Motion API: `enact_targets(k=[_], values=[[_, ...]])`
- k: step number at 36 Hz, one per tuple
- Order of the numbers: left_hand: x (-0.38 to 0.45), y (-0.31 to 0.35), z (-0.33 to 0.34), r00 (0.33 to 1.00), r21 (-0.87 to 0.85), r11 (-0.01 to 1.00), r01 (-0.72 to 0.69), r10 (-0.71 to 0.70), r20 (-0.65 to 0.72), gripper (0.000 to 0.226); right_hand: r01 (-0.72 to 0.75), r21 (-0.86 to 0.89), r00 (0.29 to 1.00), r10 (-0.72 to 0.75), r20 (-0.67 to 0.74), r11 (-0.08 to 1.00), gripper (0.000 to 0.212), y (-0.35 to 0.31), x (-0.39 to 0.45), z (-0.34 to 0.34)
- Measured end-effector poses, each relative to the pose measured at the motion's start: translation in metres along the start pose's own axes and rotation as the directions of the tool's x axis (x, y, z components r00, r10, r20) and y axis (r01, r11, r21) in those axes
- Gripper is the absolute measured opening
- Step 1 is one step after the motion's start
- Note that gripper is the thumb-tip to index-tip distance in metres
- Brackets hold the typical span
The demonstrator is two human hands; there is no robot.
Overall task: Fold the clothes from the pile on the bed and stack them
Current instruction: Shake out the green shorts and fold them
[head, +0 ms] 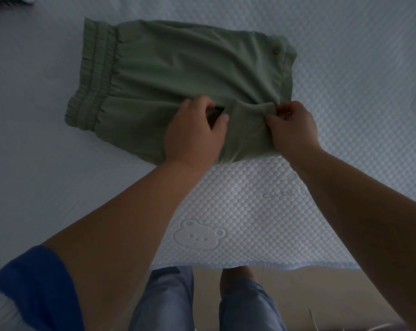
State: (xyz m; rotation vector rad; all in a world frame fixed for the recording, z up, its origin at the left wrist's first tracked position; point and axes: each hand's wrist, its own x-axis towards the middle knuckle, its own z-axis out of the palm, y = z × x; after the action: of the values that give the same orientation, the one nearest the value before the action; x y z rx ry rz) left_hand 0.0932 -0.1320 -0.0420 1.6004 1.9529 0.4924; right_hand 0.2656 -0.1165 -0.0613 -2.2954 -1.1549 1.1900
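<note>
A pair of green shorts [168, 68] lies spread on the bed [345, 68], elastic waistband at the left and a buttoned hem at the right. My left hand [192, 132] grips the near edge of the shorts, thumb and fingers curled round a fold of cloth. My right hand [293, 125] pinches the same near edge a little to the right. The cloth between my hands is bunched and lifted slightly off the bed.
The bed has a pale quilted cover with a bear print [198, 235] near its front edge [250, 265]. Some folded clothing [11, 1] shows at the far left corner. My legs and the floor are below the bed edge.
</note>
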Motion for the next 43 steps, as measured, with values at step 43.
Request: enact_targets(k=[43], values=[[0.059,-0.094,-0.154,0.759,-0.762,0.211,0.612,-0.426,0.492,0.039,0.295,0.192,0.837,-0.35,0.42,0.936,0.059,-0.187,-0.105,0.163]])
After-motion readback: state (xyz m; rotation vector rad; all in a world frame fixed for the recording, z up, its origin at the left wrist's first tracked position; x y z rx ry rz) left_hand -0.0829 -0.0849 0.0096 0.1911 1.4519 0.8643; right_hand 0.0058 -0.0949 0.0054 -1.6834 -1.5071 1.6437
